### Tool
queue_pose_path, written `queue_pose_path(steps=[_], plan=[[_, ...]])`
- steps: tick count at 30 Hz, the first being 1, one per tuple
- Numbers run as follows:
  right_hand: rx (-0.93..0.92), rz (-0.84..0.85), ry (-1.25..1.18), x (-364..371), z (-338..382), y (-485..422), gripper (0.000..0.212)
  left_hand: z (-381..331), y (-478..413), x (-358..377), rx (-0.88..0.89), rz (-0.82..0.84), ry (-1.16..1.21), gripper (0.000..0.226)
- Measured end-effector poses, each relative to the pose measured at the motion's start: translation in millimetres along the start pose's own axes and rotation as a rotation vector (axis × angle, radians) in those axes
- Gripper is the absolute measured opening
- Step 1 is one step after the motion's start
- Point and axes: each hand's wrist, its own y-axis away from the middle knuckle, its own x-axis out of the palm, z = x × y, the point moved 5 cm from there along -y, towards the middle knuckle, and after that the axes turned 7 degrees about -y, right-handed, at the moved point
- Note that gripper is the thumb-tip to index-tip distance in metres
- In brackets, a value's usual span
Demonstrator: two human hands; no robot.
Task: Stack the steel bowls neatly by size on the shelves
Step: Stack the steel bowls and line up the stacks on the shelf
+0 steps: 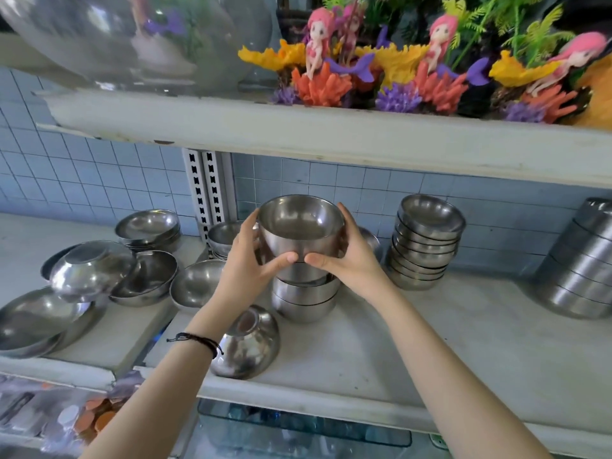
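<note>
Your left hand (256,260) and right hand (347,256) both clamp the top steel bowl (299,226), one on each side wall, thumbs nearly meeting across its front. Bowl is deep, round, brushed steel with a rolled rim, mouth up, tilted slightly toward you. It sits at the top of the centre stack (304,296) of same-shape bowls; I can't tell if it's fully seated or just above the one below. That stack stands mid-depth on the white shelf (430,342), which is scuffed and matte.

Both forearms reach up and forward, wrists bent inward; dark cord bracelet (198,341) on your left wrist.

An inverted bowl (246,342) lies tilted at the shelf's front edge, just beside the stack. Toward the left end: loose shallow bowls (145,279), one flipped, overlapping and unsorted. Right of centre near the tiled back wall: a leaning stack of shallow bowls (425,243). At the right end: a tall nested stack (579,270) with straighter walls.

Upper shelf carries plastic mermaid ornaments (440,61) and a clear glass globe (132,38).
</note>
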Motion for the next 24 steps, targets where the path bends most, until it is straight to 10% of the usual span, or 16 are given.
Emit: queue_pose_path(steps=[24], plan=[[0.007, 0.015, -0.011, 9, -54, 40, 0.125, 43, 13, 17, 0.05, 0.28, -0.024, 0.129]])
